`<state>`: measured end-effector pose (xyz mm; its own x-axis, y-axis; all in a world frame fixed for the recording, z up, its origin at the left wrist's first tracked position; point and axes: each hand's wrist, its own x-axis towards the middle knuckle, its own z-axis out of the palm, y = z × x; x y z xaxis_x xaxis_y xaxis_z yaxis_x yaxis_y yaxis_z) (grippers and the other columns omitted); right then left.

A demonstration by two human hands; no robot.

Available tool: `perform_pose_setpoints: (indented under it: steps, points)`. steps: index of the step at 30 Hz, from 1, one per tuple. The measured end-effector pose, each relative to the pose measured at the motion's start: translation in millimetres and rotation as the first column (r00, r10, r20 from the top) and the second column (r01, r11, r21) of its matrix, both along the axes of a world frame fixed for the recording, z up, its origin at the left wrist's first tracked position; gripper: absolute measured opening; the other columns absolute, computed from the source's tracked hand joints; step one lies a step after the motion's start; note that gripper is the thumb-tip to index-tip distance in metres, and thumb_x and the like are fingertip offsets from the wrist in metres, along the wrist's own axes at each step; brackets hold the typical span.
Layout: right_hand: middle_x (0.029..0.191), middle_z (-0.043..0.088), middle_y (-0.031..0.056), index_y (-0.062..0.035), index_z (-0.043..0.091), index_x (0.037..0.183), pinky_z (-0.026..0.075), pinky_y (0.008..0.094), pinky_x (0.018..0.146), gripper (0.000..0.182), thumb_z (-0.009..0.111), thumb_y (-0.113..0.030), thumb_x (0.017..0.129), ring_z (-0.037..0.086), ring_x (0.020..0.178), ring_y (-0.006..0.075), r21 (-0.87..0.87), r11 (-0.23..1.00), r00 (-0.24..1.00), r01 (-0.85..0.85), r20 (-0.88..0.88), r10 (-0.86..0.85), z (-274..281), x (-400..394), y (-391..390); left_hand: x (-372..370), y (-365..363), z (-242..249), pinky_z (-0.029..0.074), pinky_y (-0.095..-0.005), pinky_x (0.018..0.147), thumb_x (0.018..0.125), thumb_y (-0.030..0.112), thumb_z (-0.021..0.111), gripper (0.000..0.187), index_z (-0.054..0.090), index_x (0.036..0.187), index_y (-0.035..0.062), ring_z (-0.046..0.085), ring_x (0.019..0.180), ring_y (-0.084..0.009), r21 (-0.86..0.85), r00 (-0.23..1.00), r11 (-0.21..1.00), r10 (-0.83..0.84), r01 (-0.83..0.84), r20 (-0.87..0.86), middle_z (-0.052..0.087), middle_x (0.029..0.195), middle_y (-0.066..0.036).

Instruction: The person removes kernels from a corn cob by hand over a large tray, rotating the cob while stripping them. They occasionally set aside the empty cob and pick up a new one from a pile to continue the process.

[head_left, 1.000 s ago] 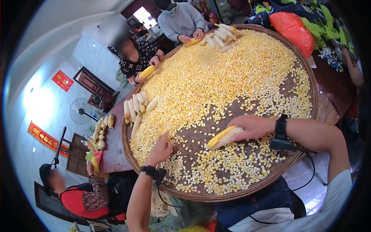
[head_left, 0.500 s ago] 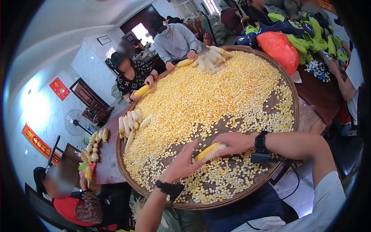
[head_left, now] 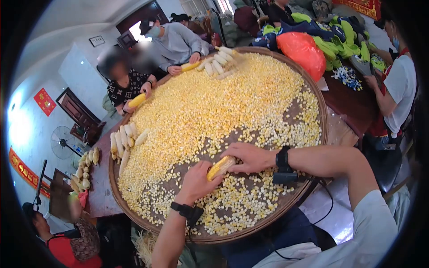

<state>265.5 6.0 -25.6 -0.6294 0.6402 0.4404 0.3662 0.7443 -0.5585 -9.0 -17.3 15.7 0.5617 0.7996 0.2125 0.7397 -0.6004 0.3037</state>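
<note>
A partly stripped corn cob (head_left: pixel 220 169) lies tilted between my hands, yellow kernels on one part and paler bare cob toward the right. My left hand (head_left: pixel 199 179) is closed around its lower left end. Fingers of my right hand (head_left: pixel 251 157) wrap the upper right end. Below and around them, loose corn kernels (head_left: pixel 201 111) cover much of a large round tray (head_left: pixel 322 117), heaped thickest across the far side. Dark tray bottom shows near my hands. Each wrist wears a black band with a small device.
Stripped cobs (head_left: pixel 124 138) lie at the tray's left edge, more cobs (head_left: pixel 219 62) at its far edge. Two people across the tray hold yellow cobs. Whole cobs (head_left: pixel 83 172) sit on the left table. A red bag (head_left: pixel 303 54) and green-and-navy shoe parts (head_left: pixel 342 42) are at the right.
My left hand, formerly spread with fingers extended along the cob, now closes around its end. The view has shifted, so the tray and people appear farther left.
</note>
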Motion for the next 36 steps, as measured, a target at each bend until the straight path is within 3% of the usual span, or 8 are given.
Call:
perform_pose_setpoints:
  steps: [5,11,17,21,24,29,33,36]
  points:
    - [0.123,0.064,0.0162,-0.007,0.061,0.142,0.05,0.0455,0.104,0.053,0.078,-0.033,0.099,0.062,0.118,0.0354,-0.038,0.999,1.0,-0.013,0.005,0.013,1.9,-0.6,1.7,7.3,-1.6,-5.9,0.056,-0.0551,0.081,0.093,0.042,0.074,0.044,0.059,0.108,0.003,0.07,0.093,-0.0473,-0.087,0.998,0.994,0.06,-0.062,-0.033,0.071,0.104,-0.026]
    - [0.123,0.065,0.0169,-0.0062,0.062,0.142,0.05,0.0461,0.105,0.056,0.078,-0.037,0.097,0.062,0.12,0.0357,-0.038,0.999,1.0,-0.005,-0.007,0.005,0.7,0.3,0.7,9.6,-5.7,-3.3,0.056,-0.055,0.079,0.093,0.044,0.073,0.046,0.06,0.106,0.0019,0.071,0.092,-0.0473,-0.094,0.998,0.994,0.055,-0.057,-0.032,0.072,0.102,-0.026]
    - [0.119,0.067,0.0163,-0.0046,0.064,0.138,0.05,0.0453,0.105,0.056,0.077,-0.039,0.097,0.063,0.117,0.035,-0.059,0.998,0.999,0.038,-0.001,-0.038,2.5,-1.9,1.7,12.7,-5.7,2.2,0.058,-0.0533,0.072,0.092,0.05,0.075,0.048,0.063,0.101,0.0044,0.073,0.081,-0.0455,0.001,0.985,0.995,0.097,-0.098,-0.14,0.075,0.09,-0.023]
    - [0.116,0.069,0.0154,-0.0046,0.067,0.136,0.052,0.0449,0.101,0.054,0.077,-0.041,0.097,0.065,0.114,0.0338,-0.063,0.995,0.993,0.083,-0.079,-0.088,7.5,-0.5,0.1,8.1,-2.9,-2.2,0.059,-0.0532,0.07,0.094,0.054,0.074,0.051,0.064,0.096,0.0046,0.075,0.081,-0.0411,0.178,0.993,0.982,0.074,-0.056,-0.097,0.075,0.087,-0.02]
    - [0.119,0.069,0.016,-0.0046,0.067,0.135,0.052,0.0437,0.102,0.054,0.078,-0.041,0.096,0.065,0.116,0.0337,-0.003,0.99,0.99,0.138,0.011,-0.138,5.2,-0.7,1.8,6.7,6.7,-11.1,0.056,-0.0514,0.072,0.095,0.052,0.074,0.049,0.062,0.096,0.0043,0.072,0.082,-0.0424,0.257,0.997,0.966,0.007,0.015,-0.081,0.073,0.091,-0.021]
    - [0.138,0.066,0.0145,-0.0087,0.065,0.142,0.046,0.047,0.114,0.052,0.079,-0.027,0.095,0.059,0.131,0.0336,0.162,0.97,0.98,0.181,-0.107,-0.165,6.8,-4.7,-0.6,11.1,12.2,-11.5,0.058,-0.0525,0.074,0.097,0.051,0.071,0.052,0.062,0.095,-0.0002,0.071,0.083,-0.0434,0.126,0.999,0.992,0.032,-0.027,-0.039,0.071,0.092,-0.022]
    - [0.145,0.066,0.0106,-0.0104,0.067,0.143,0.046,0.0464,0.114,0.051,0.078,-0.021,0.094,0.06,0.132,0.0313,0.257,0.957,0.99,0.131,-0.093,-0.111,15.7,-7.1,-2.5,10.1,12.2,-15.2,0.058,-0.0523,0.075,0.097,0.048,0.073,0.049,0.062,0.097,0.0004,0.072,0.083,-0.0433,0.105,0.999,0.994,0.035,-0.037,0.014,0.072,0.092,-0.023]
    - [0.141,0.067,0.011,-0.0088,0.067,0.14,0.046,0.0464,0.115,0.049,0.076,-0.018,0.092,0.059,0.131,0.0334,0.258,0.964,0.997,0.061,-0.065,-0.045,11.4,-7.9,-1.8,10.2,12.7,-18.4,0.058,-0.0522,0.075,0.098,0.047,0.073,0.048,0.062,0.097,0.0005,0.073,0.084,-0.0432,0.106,0.998,0.994,0.016,-0.022,0.058,0.072,0.091,-0.023]
